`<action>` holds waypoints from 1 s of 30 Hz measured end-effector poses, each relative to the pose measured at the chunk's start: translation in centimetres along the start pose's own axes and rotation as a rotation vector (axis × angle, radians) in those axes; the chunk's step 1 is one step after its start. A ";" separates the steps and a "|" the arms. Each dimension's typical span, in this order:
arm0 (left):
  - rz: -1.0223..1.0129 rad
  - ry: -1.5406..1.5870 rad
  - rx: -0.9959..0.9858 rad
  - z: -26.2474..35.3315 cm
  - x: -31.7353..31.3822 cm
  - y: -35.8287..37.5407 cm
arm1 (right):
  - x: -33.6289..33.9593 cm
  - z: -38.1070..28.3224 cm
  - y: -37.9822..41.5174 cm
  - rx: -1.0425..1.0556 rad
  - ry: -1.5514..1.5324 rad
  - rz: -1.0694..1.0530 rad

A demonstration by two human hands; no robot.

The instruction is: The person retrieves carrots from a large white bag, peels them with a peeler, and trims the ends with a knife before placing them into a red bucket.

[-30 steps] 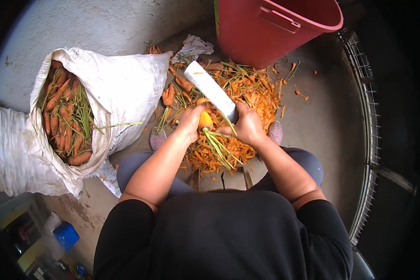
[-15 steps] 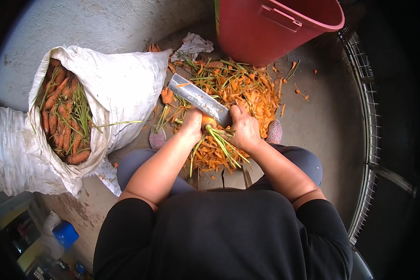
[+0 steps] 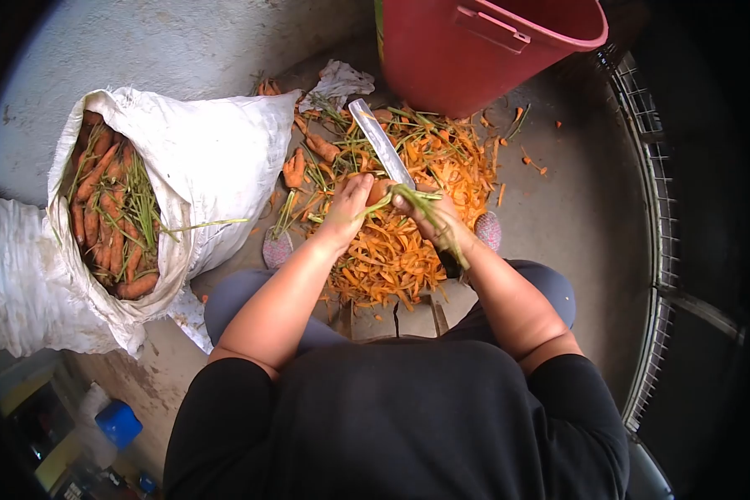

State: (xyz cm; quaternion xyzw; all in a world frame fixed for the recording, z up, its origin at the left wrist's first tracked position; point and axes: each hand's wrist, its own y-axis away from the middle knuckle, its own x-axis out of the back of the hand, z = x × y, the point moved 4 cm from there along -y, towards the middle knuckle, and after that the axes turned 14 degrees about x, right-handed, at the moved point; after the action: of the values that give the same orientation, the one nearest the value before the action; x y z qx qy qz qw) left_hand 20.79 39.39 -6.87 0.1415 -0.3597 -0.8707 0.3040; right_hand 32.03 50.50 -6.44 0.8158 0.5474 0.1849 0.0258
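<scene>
My left hand (image 3: 349, 206) is closed around a carrot (image 3: 379, 192), of which only a small orange part shows. Long green stems (image 3: 432, 215) run from the carrot and drape over my right hand (image 3: 447, 218). That hand grips a large knife (image 3: 381, 143), its broad blade pointing up and to the left and seen nearly edge-on. The dark end of the handle shows below my wrist. Under both hands lies a heap of orange carrot peelings (image 3: 400, 258) mixed with green stalks.
On the left, a white sack (image 3: 233, 142) lies open, full of carrots (image 3: 112, 217) with stems. A red bin (image 3: 450, 67) stands behind the peelings. Loose carrots (image 3: 294, 168) lie left of the heap. A wire grille (image 3: 654, 250) curves along the right side.
The knife has turned to point more upward, its blade now edge-on. The carrot's stems have swung from hanging downward to lying across my right hand.
</scene>
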 end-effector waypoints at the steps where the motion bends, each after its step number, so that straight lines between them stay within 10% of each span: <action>1: 0.077 -0.230 -0.241 0.2 0.7 -0.2 | 0.7 -2.3 0.3 0.012 0.009 -0.032; 4: -0.249 -0.219 -0.196 1.6 0.7 0.8 | 0.6 -2.2 0.2 0.100 -0.140 -0.090; 8: -0.111 -0.611 -0.550 3.5 0.2 3.0 | 0.8 -2.3 0.3 0.236 -0.210 -0.135; 18: 0.173 -0.824 -0.636 2.4 -0.7 3.1 | 0.6 -1.9 0.6 0.299 0.187 -0.005; 30: -0.367 -0.618 -0.068 0.7 -1.0 2.0 | 0.0 -1.3 1.1 0.123 0.327 -0.106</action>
State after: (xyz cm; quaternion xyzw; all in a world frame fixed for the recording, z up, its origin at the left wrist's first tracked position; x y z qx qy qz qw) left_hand 22.07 39.31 -4.91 -0.0763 -0.3740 -0.9240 0.0238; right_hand 32.62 49.89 -4.95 0.7448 0.5968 0.2798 -0.1038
